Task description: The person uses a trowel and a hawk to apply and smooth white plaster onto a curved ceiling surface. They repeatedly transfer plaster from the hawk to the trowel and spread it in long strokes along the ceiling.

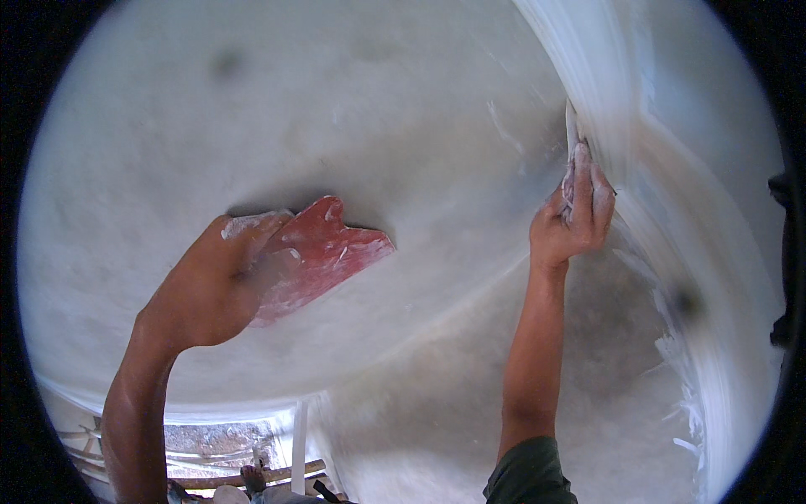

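My left hand [210,277] is closed on the edge of a flat red plate [323,256]. The plate has a notched, uneven edge and is smeared with white paste; some of the paste is also on my thumb side. Up at the right, my right hand [575,218] grips a thin, pale scraper blade [572,126] and holds it against the seam between the grey surface [403,109] and a white curved moulding [609,92]. White residue coats those fingers, which hide most of the tool.
The white moulding runs down the right side, with ragged white paste [684,403] along its lower stretch. At the lower left, poles [243,481] and a white upright strip [299,445] stand by a bright opening. Dark objects [781,260] lie at the right rim.
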The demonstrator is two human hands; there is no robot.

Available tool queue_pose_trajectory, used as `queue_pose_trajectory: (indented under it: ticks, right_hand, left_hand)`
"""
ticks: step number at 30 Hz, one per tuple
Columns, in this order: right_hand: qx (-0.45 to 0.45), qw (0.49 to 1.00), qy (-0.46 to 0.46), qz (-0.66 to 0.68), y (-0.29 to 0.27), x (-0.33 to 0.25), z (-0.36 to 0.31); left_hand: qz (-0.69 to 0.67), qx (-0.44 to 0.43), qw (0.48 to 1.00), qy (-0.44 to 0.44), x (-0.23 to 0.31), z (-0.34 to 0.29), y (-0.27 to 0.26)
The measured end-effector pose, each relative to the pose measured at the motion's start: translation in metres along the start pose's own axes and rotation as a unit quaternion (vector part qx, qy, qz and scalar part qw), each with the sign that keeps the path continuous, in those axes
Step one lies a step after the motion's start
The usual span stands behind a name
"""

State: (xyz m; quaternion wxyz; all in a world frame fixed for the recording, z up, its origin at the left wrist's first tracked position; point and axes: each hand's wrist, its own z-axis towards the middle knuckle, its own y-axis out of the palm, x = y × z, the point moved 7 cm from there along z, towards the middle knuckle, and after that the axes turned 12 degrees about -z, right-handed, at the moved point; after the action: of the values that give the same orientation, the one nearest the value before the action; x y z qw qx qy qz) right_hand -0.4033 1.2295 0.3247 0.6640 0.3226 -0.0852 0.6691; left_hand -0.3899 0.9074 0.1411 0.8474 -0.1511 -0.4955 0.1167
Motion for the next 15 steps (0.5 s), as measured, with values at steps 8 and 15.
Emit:
queue_pose_trajectory:
  ticks: [8, 15]
  right_hand:
    - [-0.043, 0.995, 0.076, 0.042, -0.03, 0.038, 0.017]
    - [-0.191, 0.976, 0.085, 0.067, -0.015, 0.068, 0.029]
  left_hand:
    - [-0.048, -0.015, 0.998, -0.027, 0.012, -0.003, -0.001]
    - [0.008, -0.003, 0.999, -0.036, 0.002, -0.001, 0.002]
